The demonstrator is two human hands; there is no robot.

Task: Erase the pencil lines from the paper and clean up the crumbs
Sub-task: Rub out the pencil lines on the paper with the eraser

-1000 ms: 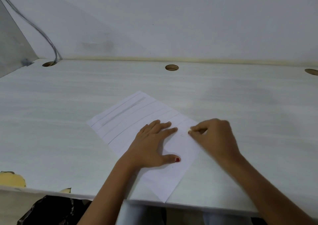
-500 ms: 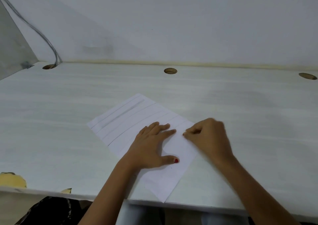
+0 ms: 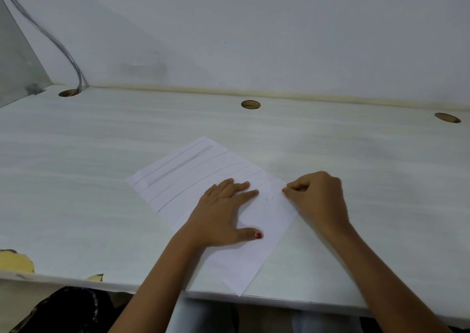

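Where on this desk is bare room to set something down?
Bare desk lies left of the paper, behind it up to the cable hole, and right of the right hand. Crowded: the paper's near half, under the left hand.

Paper (image 3: 193, 177) askew on the tabletop (image 3: 76, 180) near its front edge, left hand (image 3: 218, 213) flat on the paper's middle, right hand (image 3: 318, 200) at its right edge, holes (image 3: 250, 104) along the back, cable (image 3: 77, 74) entering the leftmost.
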